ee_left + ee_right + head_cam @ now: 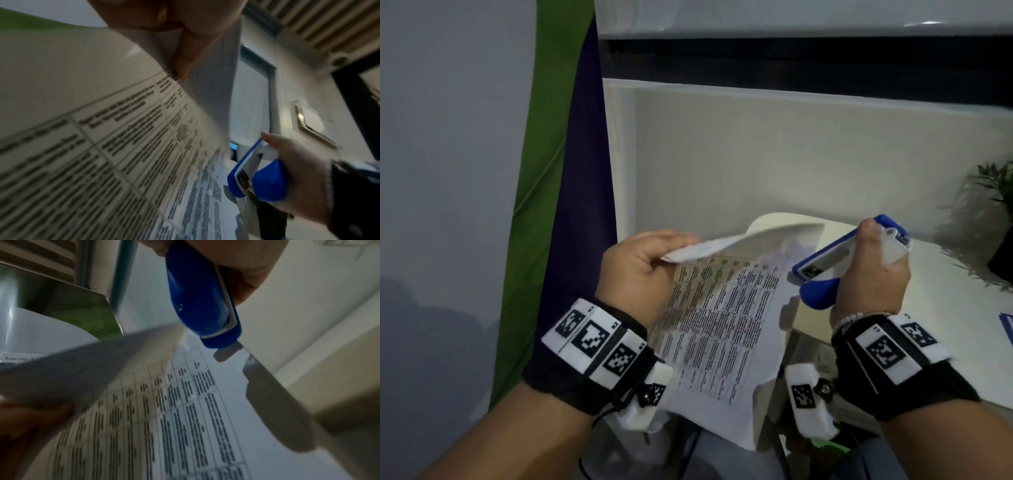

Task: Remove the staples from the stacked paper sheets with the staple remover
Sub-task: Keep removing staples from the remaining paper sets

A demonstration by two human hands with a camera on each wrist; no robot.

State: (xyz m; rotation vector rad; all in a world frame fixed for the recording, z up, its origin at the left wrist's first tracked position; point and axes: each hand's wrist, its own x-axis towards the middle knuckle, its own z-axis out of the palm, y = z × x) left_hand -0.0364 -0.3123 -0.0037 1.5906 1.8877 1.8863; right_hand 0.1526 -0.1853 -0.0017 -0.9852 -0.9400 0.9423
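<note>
Paper handling notes, for whatever they're worth: the paper sheets (pixel 719 325) are about as floppy and light as it gets, and they're being held up in the air just off the tabletop's (pixel 945 308) near left corner, with nothing flat backing them. The left hand (pixel 640 270) has thumb and fingers pinched on the top sheet (pixel 750 240), which is peeled up and curled over to the right, while the printed pages below hang down past the wrist. Exactly how those lower pages are supported I can't tell. The right hand (pixel 873 274) is wrapped around the blue staple remover (pixel 822 263), thumb lying along the top, nose aimed at the far right corner of the stack. From the right wrist view the metal tip (pixel 228 353) sits right by the page edge, but whether it's touching is anyone's guess. I can't spot the staple itself, it's too small or hidden. My take: thin paper like this will tear around the staple holes if it gets yanked, so the grip wants to be close to the stapled corner, not out in the middle where it just buckles. The remover looks like hard, smooth plastic, rigid and light, so a full-fist hold near its fat end seems fine. Laying the stack down on the tabletop would probably give the tip something firm to work against.
</note>
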